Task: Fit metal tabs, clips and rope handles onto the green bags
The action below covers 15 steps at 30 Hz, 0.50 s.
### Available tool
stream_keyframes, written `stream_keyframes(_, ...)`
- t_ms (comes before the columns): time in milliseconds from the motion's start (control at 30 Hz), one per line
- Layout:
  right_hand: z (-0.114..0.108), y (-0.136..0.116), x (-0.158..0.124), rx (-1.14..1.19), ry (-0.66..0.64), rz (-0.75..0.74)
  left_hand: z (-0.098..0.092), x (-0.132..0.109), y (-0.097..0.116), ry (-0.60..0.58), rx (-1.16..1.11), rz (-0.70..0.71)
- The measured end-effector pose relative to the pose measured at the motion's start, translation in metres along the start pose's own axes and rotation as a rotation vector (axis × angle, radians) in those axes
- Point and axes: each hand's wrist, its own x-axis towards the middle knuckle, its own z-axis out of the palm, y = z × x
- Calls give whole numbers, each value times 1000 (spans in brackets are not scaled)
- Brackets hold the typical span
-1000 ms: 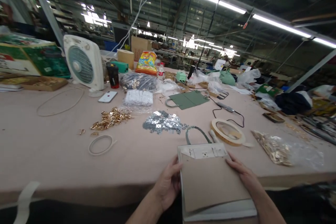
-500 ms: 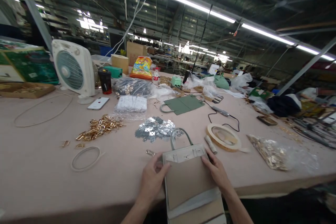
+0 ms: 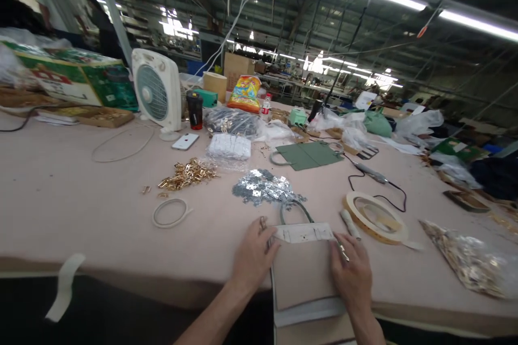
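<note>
A beige bag panel [image 3: 305, 269] hangs over the table's front edge, its pale top strip [image 3: 303, 233] marked with small slits. A green handle loop [image 3: 297, 206] rises from that strip. My left hand [image 3: 254, 253] is closed on the panel's upper left edge; a small shiny metal piece [image 3: 263, 222] shows at its fingertips, though whether it is held I cannot tell. On the upper right edge, my right hand [image 3: 351, 269] grips the panel, with a slim shiny metal piece [image 3: 343, 250] at its fingers. Just beyond lies a pile of silvery metal plates [image 3: 263, 187].
Gold fittings [image 3: 188, 173] lie in a heap left of the plates. A tape roll [image 3: 376, 216] and a bag of metal parts [image 3: 465, 259] are on the right. Farther back are a green panel [image 3: 309, 155], a corded tool [image 3: 370, 172], a phone [image 3: 185, 141] and a fan [image 3: 157, 89].
The view has swung left, so the table's contents appear farther right. Both hands remain at the panel's top edge. A shiny metal piece now shows at my right fingers.
</note>
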Motion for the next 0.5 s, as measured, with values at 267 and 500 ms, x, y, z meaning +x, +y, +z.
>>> stream_keyframes(267,40,-82,-8,220,-362,-202,-5,1,4,19,133,173)
stream_keyframes(500,45,-86,-7,178,-351,-220,-5,1,0,-21,100,130)
